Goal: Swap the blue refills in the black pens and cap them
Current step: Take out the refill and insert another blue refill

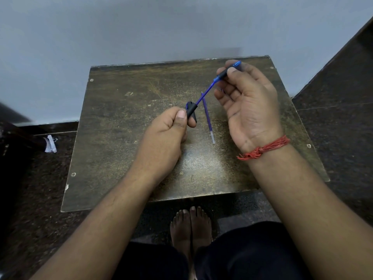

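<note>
right hand (pixel 249 102) is raised over the far right part of the worktop (pixel 125 138), its thumb and fingers pinching a short black pen section (pixel 223 73) with blue showing at both ends. from that piece a thin blue refill (pixel 204 93) runs down and to the left into a second black pen piece (pixel 191 112) — this one gripped by the left hand (pixel 171 130), thumb on top and fingers curled under it, near the middle of the worktop. both pieces are held above the surface, joined only by the refill between them.

a second blue refill (pixel 207 118) lies loose on the worktop between the two hands, its clear end pointing toward the near edge. a red thread band (pixel 264 148) circles the right wrist. off the left edge, on the dark floor, sits a small white scrap (pixel 50 143) — what it is cannot be made out.
</note>
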